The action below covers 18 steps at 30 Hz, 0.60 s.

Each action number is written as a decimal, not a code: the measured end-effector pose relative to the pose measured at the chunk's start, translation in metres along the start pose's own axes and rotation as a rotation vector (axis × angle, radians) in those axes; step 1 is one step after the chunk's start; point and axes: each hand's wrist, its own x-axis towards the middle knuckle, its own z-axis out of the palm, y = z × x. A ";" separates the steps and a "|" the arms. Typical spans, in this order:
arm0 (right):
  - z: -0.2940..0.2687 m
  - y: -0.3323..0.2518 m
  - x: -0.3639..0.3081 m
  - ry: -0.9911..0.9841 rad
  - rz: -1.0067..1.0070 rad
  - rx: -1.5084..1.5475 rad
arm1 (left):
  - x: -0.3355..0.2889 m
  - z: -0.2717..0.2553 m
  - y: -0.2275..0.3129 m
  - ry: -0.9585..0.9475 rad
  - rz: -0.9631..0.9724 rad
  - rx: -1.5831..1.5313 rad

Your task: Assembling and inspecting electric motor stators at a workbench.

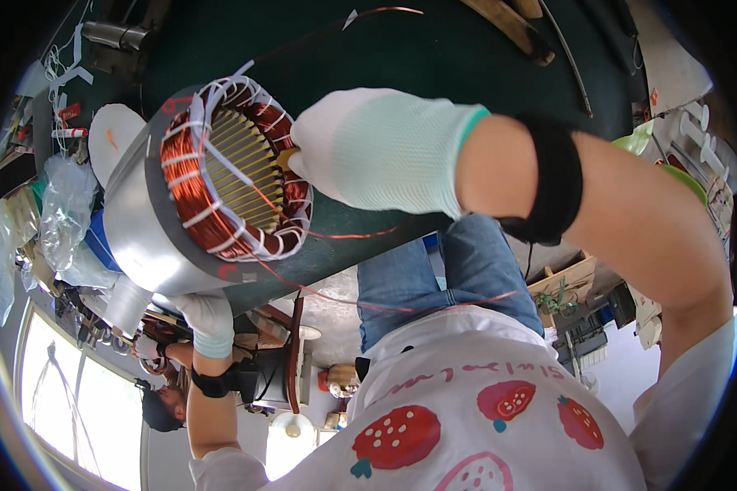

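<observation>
A motor stator in a silver metal housing [139, 213] lies tilted at the left of the bench, its open end facing right. Copper windings [190, 176], laced with white cord, ring the yellow-lined slots [241, 164]. My right hand [348, 143], in a white knit glove, is closed at the right rim of the windings. It pinches a small flat yellow-brown piece [286, 159] against the bore's edge. My left hand [206, 317], gloved too, grips the housing's near lower side; its fingertips are partly hidden. Loose copper wires [336, 236] and white sleeving [229, 164] trail from the coil.
Under the stator is a dark green bench top [360, 49]. Farther back lie a wooden stick [512, 29] and a thin rod [569, 61]. Clear plastic bags [64, 204] and a white disc [110, 139] crowd the left. Another person [165, 405] works at the lower left.
</observation>
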 end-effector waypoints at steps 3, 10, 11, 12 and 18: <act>-0.015 -0.006 -0.003 -0.088 0.046 0.073 | 0.010 -0.009 0.002 -0.189 -0.016 0.139; -0.008 -0.003 0.003 -0.076 0.037 0.048 | 0.003 -0.036 0.007 0.093 -0.059 0.590; -0.008 -0.002 0.001 -0.093 0.053 0.106 | 0.003 -0.034 0.006 0.085 -0.077 0.614; -0.008 -0.002 0.000 -0.112 0.059 0.168 | -0.001 -0.040 0.008 0.088 -0.077 0.621; -0.010 -0.001 -0.002 -0.078 0.010 0.094 | -0.002 -0.041 0.004 0.110 -0.109 0.578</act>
